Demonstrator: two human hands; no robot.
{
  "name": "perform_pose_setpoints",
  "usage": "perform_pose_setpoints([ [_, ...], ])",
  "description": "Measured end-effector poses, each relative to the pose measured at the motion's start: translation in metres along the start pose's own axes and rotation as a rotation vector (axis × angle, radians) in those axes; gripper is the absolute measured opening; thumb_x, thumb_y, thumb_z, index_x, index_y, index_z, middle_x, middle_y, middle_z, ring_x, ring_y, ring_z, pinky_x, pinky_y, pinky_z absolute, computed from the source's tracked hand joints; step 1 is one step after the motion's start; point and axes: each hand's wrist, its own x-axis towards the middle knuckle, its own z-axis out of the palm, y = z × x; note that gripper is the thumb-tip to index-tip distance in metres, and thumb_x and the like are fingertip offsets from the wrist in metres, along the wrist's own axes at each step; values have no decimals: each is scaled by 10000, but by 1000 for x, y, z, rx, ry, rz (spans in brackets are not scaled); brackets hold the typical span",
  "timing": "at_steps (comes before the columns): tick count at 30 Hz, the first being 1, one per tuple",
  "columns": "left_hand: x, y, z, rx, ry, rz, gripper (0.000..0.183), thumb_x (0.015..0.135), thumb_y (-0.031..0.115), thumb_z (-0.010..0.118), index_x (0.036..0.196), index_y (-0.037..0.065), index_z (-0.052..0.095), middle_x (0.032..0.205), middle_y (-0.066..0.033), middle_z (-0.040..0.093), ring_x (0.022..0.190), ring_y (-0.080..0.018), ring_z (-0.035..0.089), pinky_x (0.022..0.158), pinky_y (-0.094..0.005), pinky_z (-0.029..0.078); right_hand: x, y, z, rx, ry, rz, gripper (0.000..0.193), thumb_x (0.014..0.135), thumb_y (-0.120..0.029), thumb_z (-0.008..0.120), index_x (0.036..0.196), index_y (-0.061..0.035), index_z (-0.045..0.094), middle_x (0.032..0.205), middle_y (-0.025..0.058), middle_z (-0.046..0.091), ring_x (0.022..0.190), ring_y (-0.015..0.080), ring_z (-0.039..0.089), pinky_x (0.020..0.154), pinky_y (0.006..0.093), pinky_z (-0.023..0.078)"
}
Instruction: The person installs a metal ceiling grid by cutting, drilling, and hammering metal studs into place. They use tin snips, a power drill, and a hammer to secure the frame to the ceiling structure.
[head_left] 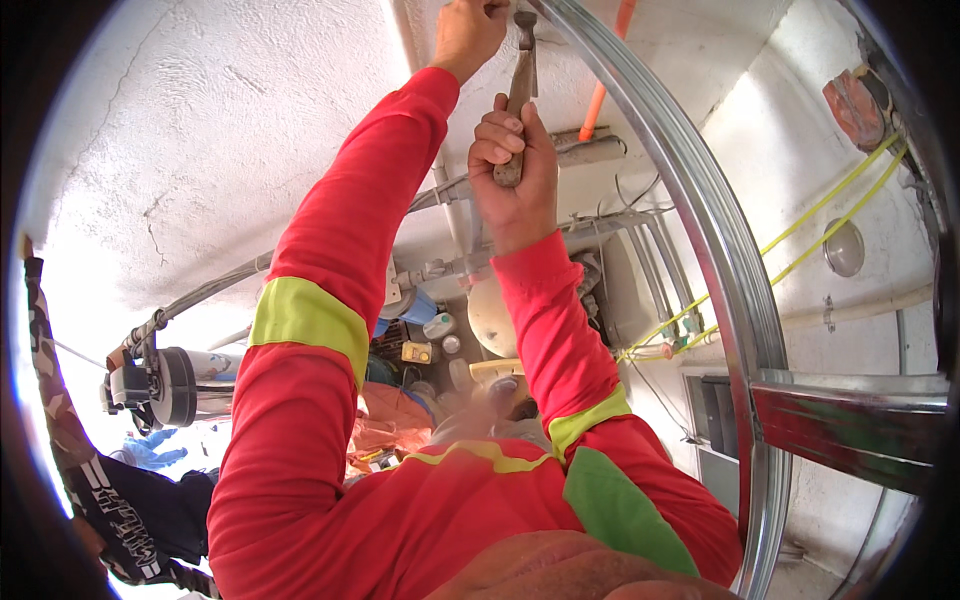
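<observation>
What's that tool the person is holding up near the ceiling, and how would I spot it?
Start at the long shiny metal channel curving across the pale ceiling. Just left of it, the right hand is closed around a hammer by its wooden handle, its dark metal head up beside the left hand. It is the only short, wood-handled thing among pipes and cables.

Bright daylight, left edge blown out; strong fisheye bending, dark rim vignette.

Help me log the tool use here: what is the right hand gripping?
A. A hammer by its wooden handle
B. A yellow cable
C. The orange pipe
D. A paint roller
A: the right hand is closed around the wooden handle of a hammer, its head raised near the left hand by the curved metal channel.
</observation>
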Motion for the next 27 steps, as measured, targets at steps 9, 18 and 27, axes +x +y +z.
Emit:
perform_pose_setpoints([
  [9,2,-2,-1,-33,-4,24,233,928,157,633,1089,50,764,1005,-229,736,950,-416,711,816,-452,561,7,-3,-6,-85,37,15,258,1071,-279,552,1189,-50,566,790,-8,529,639,102,515,569,272,450],
  [18,3,-1,-2,-20,-5,49,239,936,143,613,1097,49,763,1071,-227,728,1007,-430,690,864,-464,553,9,-9,-2,-277,95,-89,262,1067,-263,566,1199,-36,568,783,-14,518,632,94,498,556,271,441],
  [27,0,2,-2,-33,13,127,225,956,152,615,1084,32,756,1076,-226,728,1016,-435,685,871,-467,553,6,-7,-4,-345,159,-95,263,1072,-268,560,1213,-46,552,788,-12,518,631,92,494,551,263,441],
])
